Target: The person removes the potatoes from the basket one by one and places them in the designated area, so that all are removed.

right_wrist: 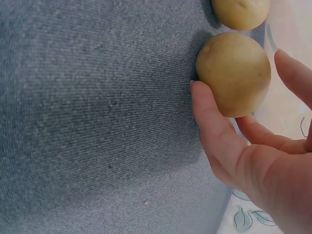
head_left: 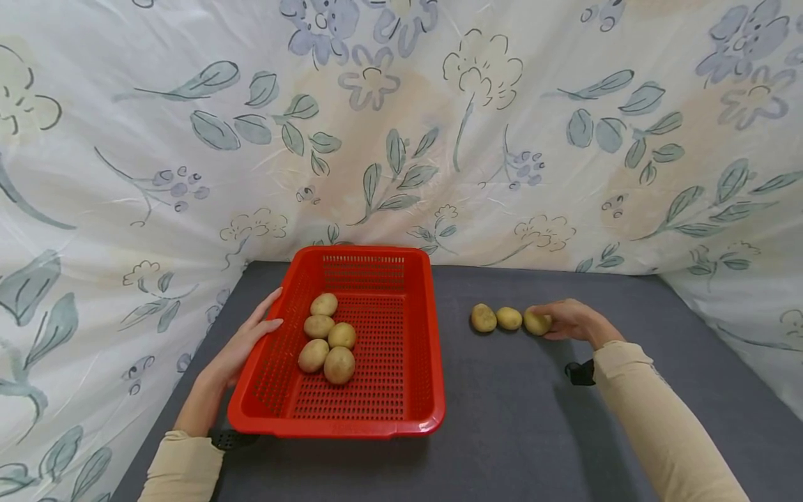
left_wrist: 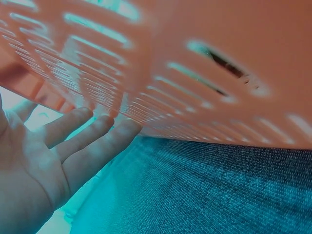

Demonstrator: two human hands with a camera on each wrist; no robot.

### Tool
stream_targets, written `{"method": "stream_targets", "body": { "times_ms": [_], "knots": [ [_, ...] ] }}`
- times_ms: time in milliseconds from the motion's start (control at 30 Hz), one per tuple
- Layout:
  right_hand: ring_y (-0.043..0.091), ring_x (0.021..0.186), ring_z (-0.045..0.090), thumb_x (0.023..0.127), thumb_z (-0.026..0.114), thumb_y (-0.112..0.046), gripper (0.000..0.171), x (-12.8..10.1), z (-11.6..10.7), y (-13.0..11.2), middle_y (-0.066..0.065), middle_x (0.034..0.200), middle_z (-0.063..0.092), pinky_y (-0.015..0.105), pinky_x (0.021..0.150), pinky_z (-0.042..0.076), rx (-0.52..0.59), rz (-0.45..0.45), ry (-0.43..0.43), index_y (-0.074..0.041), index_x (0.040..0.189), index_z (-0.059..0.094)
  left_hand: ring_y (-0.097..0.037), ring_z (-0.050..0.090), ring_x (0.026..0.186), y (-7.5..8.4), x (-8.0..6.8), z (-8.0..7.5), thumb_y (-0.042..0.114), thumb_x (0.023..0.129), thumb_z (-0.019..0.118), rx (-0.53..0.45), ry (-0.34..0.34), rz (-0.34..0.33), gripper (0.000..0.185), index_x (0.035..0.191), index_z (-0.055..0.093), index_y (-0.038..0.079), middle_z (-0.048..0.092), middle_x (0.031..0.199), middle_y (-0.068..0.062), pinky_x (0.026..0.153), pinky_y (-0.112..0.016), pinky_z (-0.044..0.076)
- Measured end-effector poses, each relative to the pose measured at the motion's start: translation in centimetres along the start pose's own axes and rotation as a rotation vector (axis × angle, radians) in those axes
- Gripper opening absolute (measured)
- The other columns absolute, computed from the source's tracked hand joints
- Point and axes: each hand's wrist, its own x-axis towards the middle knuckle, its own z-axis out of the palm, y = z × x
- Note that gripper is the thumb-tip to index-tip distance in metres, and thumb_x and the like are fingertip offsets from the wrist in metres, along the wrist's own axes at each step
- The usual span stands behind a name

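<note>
On the left, a red plastic basket (head_left: 401, 362) holds several potatoes (head_left: 339, 365) in a cluster. My left hand (head_left: 241, 348) is at the basket's left side, fingers extended. From below, the left wrist view has the fingertips (left_wrist: 129, 127) against the slotted wall. To the right of the basket, three potatoes lie in a row on the dark cloth. My right hand (head_left: 574, 321) is around the rightmost potato (right_wrist: 234, 73). One fingertip (right_wrist: 202, 92) meets its side near the cloth, while another finger (right_wrist: 292, 73) stands slightly off it, a narrow gap between.
The middle potato (head_left: 509, 318) and left potato (head_left: 483, 318) sit close beside the one at my right hand. Dark grey cloth (head_left: 502, 418) covers the table. A pale flowered sheet (head_left: 439, 195) hangs behind and at both sides.
</note>
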Motion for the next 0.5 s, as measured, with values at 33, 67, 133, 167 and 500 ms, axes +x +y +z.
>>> {"method": "stream_targets", "body": {
  "times_ms": [33,67,133,167,500],
  "knots": [
    [0.047,0.133,0.024,0.098,0.055,-0.026,0.081,-0.02,-0.03,0.04,0.037,0.148,0.005,0.044,0.094,0.044,0.001,-0.002,-0.004,0.014,0.146,0.004,-0.03,0.054,0.11,0.0,-0.01,-0.02,0.027,0.104,0.039,0.0,0.0,-0.002,0.063,0.154,0.001,0.031,0.014,0.15,-0.022,0.079,-0.044,0.05],
    [0.047,0.134,0.023,0.098,0.054,-0.026,0.08,-0.04,-0.06,0.08,0.037,0.148,0.005,0.045,0.094,0.044,0.002,-0.004,-0.008,0.014,0.146,0.004,-0.03,0.054,0.11,-0.01,-0.02,-0.04,0.027,0.104,0.039,0.0,0.002,-0.003,0.063,0.154,0.002,0.031,0.015,0.15,-0.022,0.079,-0.044,0.05],
    [0.047,0.134,0.022,0.098,0.053,-0.026,0.078,-0.08,-0.11,0.13,0.038,0.148,0.005,0.045,0.094,0.043,0.006,-0.009,-0.013,0.014,0.146,0.006,-0.03,0.054,0.109,-0.03,-0.04,-0.07,0.028,0.104,0.039,0.004,0.006,-0.007,0.063,0.154,0.002,0.031,0.015,0.15,-0.021,0.079,-0.044,0.05],
    [0.047,0.134,0.022,0.099,0.053,-0.025,0.077,-0.1,-0.14,0.14,0.038,0.148,0.005,0.045,0.095,0.043,0.008,-0.012,-0.017,0.014,0.146,0.007,-0.03,0.055,0.109,-0.04,-0.05,-0.08,0.028,0.104,0.039,0.006,0.007,-0.008,0.063,0.154,0.002,0.031,0.016,0.15,-0.021,0.079,-0.044,0.05],
    [0.047,0.133,0.023,0.1,0.049,-0.028,0.074,-0.24,-0.27,0.07,0.04,0.146,0.006,0.043,0.092,0.045,0.005,-0.012,0.0,0.015,0.146,0.01,-0.031,0.054,0.11,-0.08,-0.07,-0.11,0.027,0.104,0.039,0.003,0.002,-0.01,0.063,0.154,0.002,0.031,0.016,0.15,-0.022,0.08,-0.044,0.05]
  ]
}}
